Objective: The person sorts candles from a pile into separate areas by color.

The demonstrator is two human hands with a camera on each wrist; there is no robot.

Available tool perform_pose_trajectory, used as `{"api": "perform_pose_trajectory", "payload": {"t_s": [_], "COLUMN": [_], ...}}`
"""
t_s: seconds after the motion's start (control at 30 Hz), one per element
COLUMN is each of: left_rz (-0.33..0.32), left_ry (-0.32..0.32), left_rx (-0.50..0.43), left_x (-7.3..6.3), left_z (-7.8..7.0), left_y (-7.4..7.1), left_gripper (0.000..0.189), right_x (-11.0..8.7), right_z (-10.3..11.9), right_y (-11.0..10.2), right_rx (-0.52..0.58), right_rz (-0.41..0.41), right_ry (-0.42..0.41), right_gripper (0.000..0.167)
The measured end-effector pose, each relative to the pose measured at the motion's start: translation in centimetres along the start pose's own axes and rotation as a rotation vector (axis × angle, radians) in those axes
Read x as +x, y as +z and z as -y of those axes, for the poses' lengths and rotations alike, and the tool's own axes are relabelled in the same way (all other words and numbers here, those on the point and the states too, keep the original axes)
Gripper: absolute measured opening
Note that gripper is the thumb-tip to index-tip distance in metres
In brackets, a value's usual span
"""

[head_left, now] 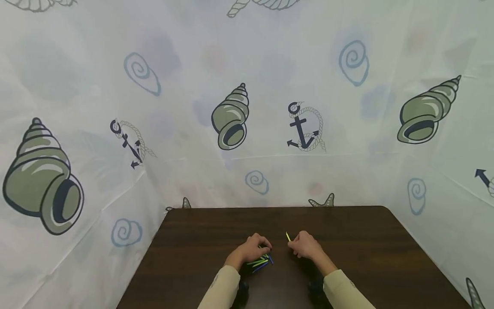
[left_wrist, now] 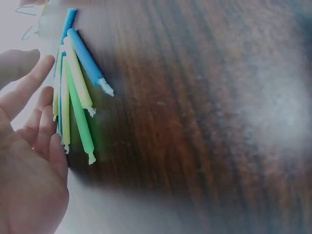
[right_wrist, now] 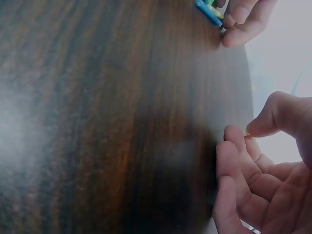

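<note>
My right hand [head_left: 306, 245] pinches a thin yellow candle [head_left: 288, 237] between thumb and index finger, its tip pointing up and away. In the right wrist view only a sliver of that candle shows at the thumb tip. Over to the left, my left hand [head_left: 252, 248] rests beside a small fanned pile of thin candles [left_wrist: 78, 73] on the table. Its fingers are loosely bent along the pile's edge and grip nothing that I can see. Among the pile are a blue candle [left_wrist: 87, 58] and a green candle [left_wrist: 80, 114], with pale wicks; some are partly hidden.
The dark brown wooden table [head_left: 355, 240] has a far edge well beyond both hands. A white curtain [head_left: 270, 51] printed with shells and anchors hangs behind it and along both sides.
</note>
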State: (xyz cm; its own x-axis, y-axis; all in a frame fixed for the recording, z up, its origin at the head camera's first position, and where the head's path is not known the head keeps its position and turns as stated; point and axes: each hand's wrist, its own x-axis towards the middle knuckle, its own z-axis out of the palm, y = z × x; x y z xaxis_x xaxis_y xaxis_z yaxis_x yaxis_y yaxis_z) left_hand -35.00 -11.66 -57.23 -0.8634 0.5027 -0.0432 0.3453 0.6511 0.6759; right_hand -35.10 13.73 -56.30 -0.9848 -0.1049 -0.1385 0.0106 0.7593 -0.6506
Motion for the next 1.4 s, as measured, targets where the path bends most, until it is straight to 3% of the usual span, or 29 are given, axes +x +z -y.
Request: {"api": "perform_pose_trajectory", "payload": {"t_s": [0.27,0.43,0.53,0.77,0.9,1.17,1.4], "left_rz": [0.013,0.022,0.028,0.023,0.009,0.005,0.004], "left_ry": [-0.035,-0.014,0.003,-0.048,-0.042,-0.024,-0.032], "left_rx": [0.002,0.032,0.008,-0.023,-0.052,-0.044,-0.052], "left_x": [0.1,0.1,0.2,0.6,0.8,0.5,0.6], "left_z": [-0.4,-0.2,0.1,1.9,2.1,1.3,1.0], "left_y": [-0.5,-0.5,-0.7,-0.2,0.0,-0.9,-0.7], "left_gripper": [0.019,0.021,0.022,0.022,0.022,0.023,0.023], "right_x": [1.0,1.0,1.1,1.2,1.0,1.0,1.2], "right_z": [0.0,0.2,0.2,0.0,0.0,0.8,0.5], "right_y": [-0.3,-0.1,0.0,0.5,0.4,0.2,0.6], "right_rx": [-0.033,-0.035,-0.037,-0.042,-0.05,-0.078,-0.107], "right_rz": [0.03,0.008,-0.019,-0.032,-0.046,-0.059,-0.067], "right_ry": [0.028,0.086,0.096,0.09,0.095,0.108,0.124], "right_gripper": [0.029,0.026,0.026,0.028,0.03,0.034,0.039]}}
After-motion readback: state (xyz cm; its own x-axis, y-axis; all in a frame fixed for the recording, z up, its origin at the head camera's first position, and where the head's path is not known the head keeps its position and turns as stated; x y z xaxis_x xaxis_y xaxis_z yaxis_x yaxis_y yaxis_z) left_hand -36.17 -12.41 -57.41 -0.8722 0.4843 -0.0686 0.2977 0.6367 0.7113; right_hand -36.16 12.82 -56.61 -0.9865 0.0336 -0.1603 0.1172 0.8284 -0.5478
